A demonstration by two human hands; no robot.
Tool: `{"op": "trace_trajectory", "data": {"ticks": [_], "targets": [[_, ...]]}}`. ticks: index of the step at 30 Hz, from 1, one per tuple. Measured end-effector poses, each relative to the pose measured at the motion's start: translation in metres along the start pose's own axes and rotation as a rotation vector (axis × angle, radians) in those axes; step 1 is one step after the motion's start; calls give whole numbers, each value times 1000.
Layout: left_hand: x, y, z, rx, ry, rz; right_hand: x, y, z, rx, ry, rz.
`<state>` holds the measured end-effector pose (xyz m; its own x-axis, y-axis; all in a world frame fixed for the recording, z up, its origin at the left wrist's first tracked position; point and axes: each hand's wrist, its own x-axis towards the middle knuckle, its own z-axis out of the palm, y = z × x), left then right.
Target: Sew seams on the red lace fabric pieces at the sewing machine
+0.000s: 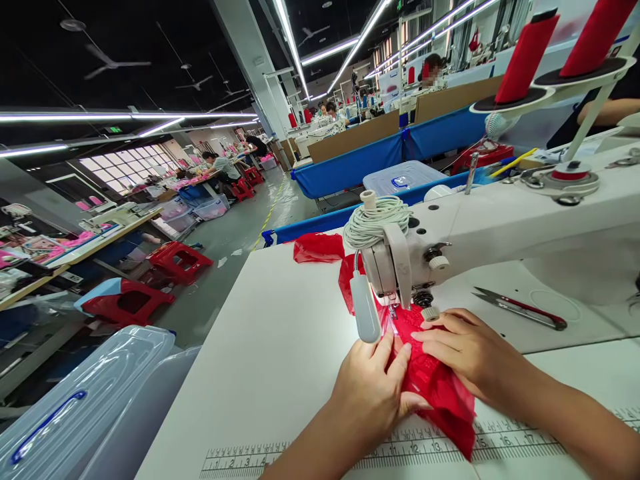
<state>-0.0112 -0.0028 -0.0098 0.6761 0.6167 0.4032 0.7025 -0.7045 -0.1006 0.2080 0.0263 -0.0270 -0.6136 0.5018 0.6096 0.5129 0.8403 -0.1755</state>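
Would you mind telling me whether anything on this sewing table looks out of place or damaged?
Nothing stands out. Both hands, left hand and right hand, press the red fabric flat at the sewing machine; the scissors lie closed nearby.

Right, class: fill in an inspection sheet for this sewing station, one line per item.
Surface: white table with a printed ruler along its near edge.
Job's things: red fabric lying under the sewing machine head.
Clutter: scissors right of the machine; red thread cones on a stand.
Grippers: left hand and right hand press flat on the fabric.
Cables: pale cord coil on the machine head.
Surroundings: red stools, plastic bins, other workers at distant tables.
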Motion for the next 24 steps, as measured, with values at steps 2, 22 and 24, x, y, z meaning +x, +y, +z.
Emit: {"op": "trace_trajectory", "data": {"ticks": [2, 22, 24], "targets": [[1, 0, 0, 11, 14, -6, 1, 0, -1, -7, -2, -2], [6, -7, 2, 21, 30, -40, -4, 7, 5, -63, -117, 51], [8, -7, 1, -45, 25, -23, -3, 7, 3, -73, -117, 39]]}}
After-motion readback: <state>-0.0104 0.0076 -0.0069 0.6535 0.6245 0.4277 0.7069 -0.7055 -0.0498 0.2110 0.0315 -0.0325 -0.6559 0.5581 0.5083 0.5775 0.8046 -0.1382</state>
